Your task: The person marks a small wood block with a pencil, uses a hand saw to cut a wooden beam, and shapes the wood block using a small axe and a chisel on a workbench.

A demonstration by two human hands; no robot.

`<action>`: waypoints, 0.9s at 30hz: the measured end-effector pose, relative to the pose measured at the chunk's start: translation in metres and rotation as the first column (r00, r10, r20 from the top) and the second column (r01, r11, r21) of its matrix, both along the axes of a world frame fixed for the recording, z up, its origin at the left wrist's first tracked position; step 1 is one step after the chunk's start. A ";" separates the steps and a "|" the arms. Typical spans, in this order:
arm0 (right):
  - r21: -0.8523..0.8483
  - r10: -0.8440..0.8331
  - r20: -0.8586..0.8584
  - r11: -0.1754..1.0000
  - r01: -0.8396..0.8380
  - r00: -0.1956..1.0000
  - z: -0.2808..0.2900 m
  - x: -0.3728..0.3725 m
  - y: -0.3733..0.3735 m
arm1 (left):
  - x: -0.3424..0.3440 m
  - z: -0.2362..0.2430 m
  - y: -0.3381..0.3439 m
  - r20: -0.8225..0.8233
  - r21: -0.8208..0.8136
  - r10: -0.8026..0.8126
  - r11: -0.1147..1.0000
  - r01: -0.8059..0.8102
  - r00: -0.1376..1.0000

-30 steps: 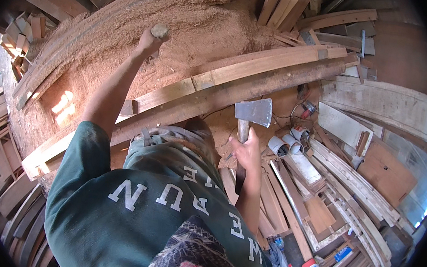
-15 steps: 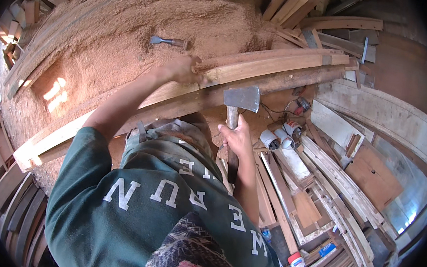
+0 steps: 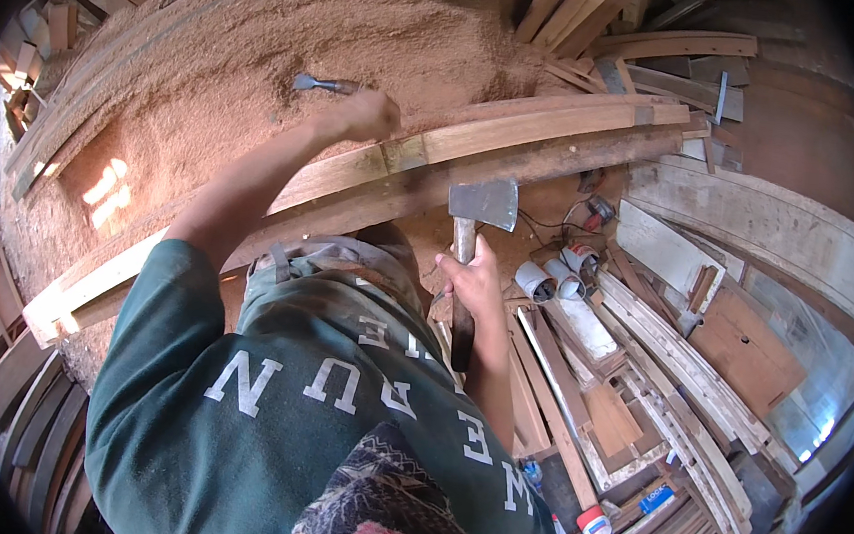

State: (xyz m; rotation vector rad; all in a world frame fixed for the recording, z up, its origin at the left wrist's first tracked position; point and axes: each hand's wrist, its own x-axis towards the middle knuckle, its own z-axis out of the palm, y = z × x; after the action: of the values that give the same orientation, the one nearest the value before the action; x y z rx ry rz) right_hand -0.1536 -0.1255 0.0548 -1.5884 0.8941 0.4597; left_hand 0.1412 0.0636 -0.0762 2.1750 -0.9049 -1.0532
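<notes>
My right hand (image 3: 473, 279) is wrapped round the wooden handle of a hatchet (image 3: 484, 201), its broad grey steel head up, beside the beam's near side. My left hand (image 3: 369, 117) is over the far side of the pale wooden beam (image 3: 517, 139), fingers curled in; what they hold, if anything, is hidden. Just beyond it a chisel (image 3: 323, 84) lies on the sawdust, blade to the left. The hand's knuckles overlap or come close to the handle end; I cannot tell if they touch. A darker joint mark crosses the beam below the hand.
Sawdust (image 3: 211, 79) is heaped beyond the beam. A rounded log (image 3: 576, 158) runs along its near side. To the right lie white cans (image 3: 536, 282), a tape-like red and white object (image 3: 594, 526), a blue box (image 3: 656, 499) and several boards (image 3: 616, 417). More planks are stacked at left.
My left hand has lifted off the beam's joint and moved slightly away toward the chisel, its fingers now curled. My right hand still holds the hatchet in nearly the same place.
</notes>
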 end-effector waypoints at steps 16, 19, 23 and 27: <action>0.166 -0.085 -0.016 0.982 0.087 0.996 -0.035 -0.008 -0.009 | -0.148 0.058 0.250 0.268 0.105 0.228 0.959 -0.264 0.936; 0.227 -0.143 0.045 0.965 0.129 0.989 -0.043 -0.007 -0.026 | -0.150 0.069 0.219 0.245 -0.012 0.396 0.914 -0.406 0.885; 0.210 -0.285 0.056 0.940 0.267 0.957 -0.051 -0.001 -0.073 | -0.150 0.080 0.146 0.342 -0.086 0.439 0.895 -0.438 0.831; 0.158 -0.454 0.136 0.888 0.433 0.881 -0.084 0.022 -0.153 | -0.146 0.072 0.064 0.336 -0.083 0.489 0.867 -0.492 0.805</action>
State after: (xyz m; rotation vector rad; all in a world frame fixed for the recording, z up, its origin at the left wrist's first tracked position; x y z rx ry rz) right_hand -0.1321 -0.2786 -0.0294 -1.2362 1.0417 0.0491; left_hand -0.0052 0.1273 -0.0038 2.4569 -0.4190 -0.4253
